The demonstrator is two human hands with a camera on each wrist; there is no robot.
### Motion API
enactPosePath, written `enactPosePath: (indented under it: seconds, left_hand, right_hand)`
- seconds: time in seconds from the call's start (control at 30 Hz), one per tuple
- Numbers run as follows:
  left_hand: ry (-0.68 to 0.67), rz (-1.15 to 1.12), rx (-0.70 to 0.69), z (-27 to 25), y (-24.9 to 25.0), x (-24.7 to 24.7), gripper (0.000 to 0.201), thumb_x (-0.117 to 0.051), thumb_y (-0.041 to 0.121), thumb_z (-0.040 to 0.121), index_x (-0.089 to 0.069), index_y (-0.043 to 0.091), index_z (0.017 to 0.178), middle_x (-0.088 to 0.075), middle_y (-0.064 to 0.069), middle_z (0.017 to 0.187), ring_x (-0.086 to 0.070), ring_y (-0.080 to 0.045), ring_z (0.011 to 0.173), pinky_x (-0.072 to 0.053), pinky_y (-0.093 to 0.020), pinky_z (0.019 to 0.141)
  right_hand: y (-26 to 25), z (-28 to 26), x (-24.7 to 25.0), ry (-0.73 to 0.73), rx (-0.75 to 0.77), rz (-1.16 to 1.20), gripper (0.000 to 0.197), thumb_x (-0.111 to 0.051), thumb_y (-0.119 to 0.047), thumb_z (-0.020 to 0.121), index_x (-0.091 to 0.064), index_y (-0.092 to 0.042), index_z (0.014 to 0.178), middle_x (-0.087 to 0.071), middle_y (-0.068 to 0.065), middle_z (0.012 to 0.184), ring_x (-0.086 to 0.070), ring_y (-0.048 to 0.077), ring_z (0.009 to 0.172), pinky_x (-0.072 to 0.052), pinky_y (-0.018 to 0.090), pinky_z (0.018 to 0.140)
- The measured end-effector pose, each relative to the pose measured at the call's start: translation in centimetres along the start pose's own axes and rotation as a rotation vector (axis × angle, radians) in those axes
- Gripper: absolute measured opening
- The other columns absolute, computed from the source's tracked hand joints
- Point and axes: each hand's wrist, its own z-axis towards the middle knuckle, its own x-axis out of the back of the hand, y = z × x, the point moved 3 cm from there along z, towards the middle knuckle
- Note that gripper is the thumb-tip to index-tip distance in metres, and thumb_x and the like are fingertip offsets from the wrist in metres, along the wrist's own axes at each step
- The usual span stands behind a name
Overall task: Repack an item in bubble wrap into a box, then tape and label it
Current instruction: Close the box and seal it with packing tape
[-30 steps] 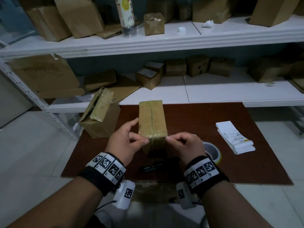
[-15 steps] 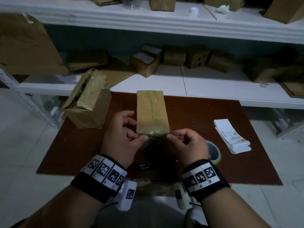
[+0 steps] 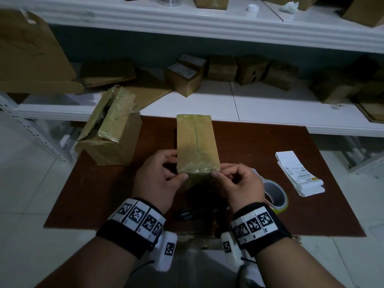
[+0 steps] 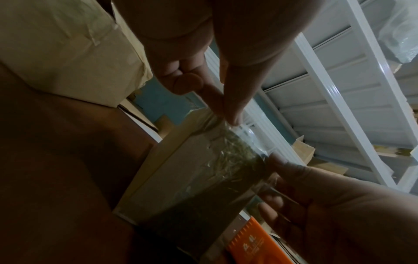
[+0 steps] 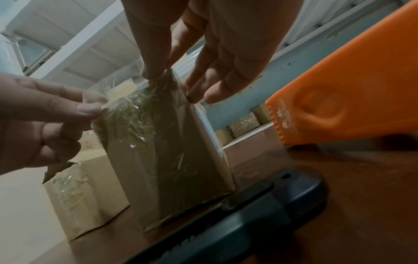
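brown table (image 3: 259,154): both hands pinch taped box (image 3: 196,146) (second box (image 3: 112,134) gaping).

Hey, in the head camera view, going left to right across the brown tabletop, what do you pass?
Opened cardboard box → left hand → taped box → right hand → tape roll → stack of shipping labels.

No text can be read: print on the receipts (image 3: 297,172) and orange dispenser (image 5: 339,100) is illegible.
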Motion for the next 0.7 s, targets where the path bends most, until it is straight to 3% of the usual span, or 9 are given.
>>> enactPosePath:
  seconds: [0.07, 0.13, 0.23, 0.37, 0.47, 0.53, 0.7]
  left_hand:
    - [-0.006, 0.025, 0.022, 0.2, -0.4, 0.1, 0.048, -0.085, 0.025, 0.074, -0.059, 0.044, 0.109, -0.070, 0.014, 0.098, -0.065, 0.000, 0.068, -0.048, -0.014, 0.061]
    - [-0.002, 0.045, 0.039, 0.5, -0.7, 0.3, 0.042, -0.085, 0.029, 0.074, -0.066, 0.037, 0.110, -0.069, 0.012, 0.090, -0.064, -0.001, 0.069, -0.043, -0.007, 0.058]
    - [0.003, 0.025, 0.019, 0.7, -1.1, 0.5, 0.037, -0.085, 0.028, 0.074, -0.071, 0.034, 0.107, -0.067, 0.013, 0.090, -0.062, -0.001, 0.069, -0.043, -0.007, 0.058]
    - [0.006, -0.044, -0.004, 0.8, -1.7, 0.4, 0.030, -0.083, 0.032, 0.074, -0.072, 0.036, 0.101, -0.065, 0.019, 0.102, -0.062, 0.002, 0.087, -0.049, -0.018, 0.071]
    - [-0.007, -0.174, 0.081, 0.9, -2.1, 0.0, 0.023, -0.083, 0.037, 0.073, -0.070, 0.036, 0.092, -0.069, 0.015, 0.102, -0.064, -0.001, 0.096, -0.054, -0.028, 0.083]
    - [0.002, -0.226, 0.125, 0.9, -2.2, -0.5, 0.022, -0.082, 0.041, 0.072, -0.067, 0.036, 0.088, -0.072, 0.012, 0.098, -0.066, -0.004, 0.095, -0.056, -0.035, 0.083]
    - [0.019, -0.276, 0.163, 1.5, -2.3, -1.0, 0.022, -0.079, 0.049, 0.069, -0.063, 0.038, 0.079, -0.073, 0.012, 0.086, -0.069, -0.013, 0.086, -0.058, -0.049, 0.079]
  right_hand:
    - [0.1, 0.2, -0.2, 0.003, -0.025, 0.045, 0.022, -0.085, -0.005, 0.072, -0.065, -0.012, 0.076, -0.074, -0.005, 0.082, -0.069, -0.003, 0.071, -0.052, 0.009, 0.065]
    - [0.6, 0.4, -0.2, 0.009, -0.061, 0.129, 0.032, -0.085, -0.003, 0.070, -0.061, -0.013, 0.089, -0.075, 0.002, 0.083, -0.072, 0.007, 0.074, -0.056, 0.016, 0.069]
    - [0.8, 0.7, -0.2, -0.022, -0.083, 0.146, 0.036, -0.084, -0.004, 0.070, -0.062, -0.011, 0.096, -0.075, 0.006, 0.087, -0.073, 0.014, 0.079, -0.058, 0.020, 0.072]
    - [0.7, 0.5, -0.5, -0.050, -0.127, 0.184, 0.030, -0.082, -0.016, 0.074, -0.067, -0.011, 0.100, -0.074, 0.006, 0.092, -0.071, 0.016, 0.082, -0.061, 0.035, 0.081]
    - [0.6, 0.0, -1.2, -0.045, -0.182, 0.227, 0.044, -0.077, -0.040, 0.069, -0.069, -0.015, 0.104, -0.073, 0.014, 0.097, -0.069, 0.035, 0.092, -0.059, 0.049, 0.085]
    - [0.7, -0.1, -1.5, -0.041, -0.177, 0.208, 0.040, -0.077, -0.044, 0.072, -0.070, -0.018, 0.102, -0.074, 0.011, 0.096, -0.070, 0.035, 0.092, -0.060, 0.048, 0.083]
    - [1.3, 0.3, -1.9, -0.004, -0.232, 0.230, 0.017, -0.077, -0.032, 0.083, -0.070, -0.018, 0.090, -0.075, 0.008, 0.086, -0.073, 0.028, 0.081, -0.062, 0.042, 0.073]
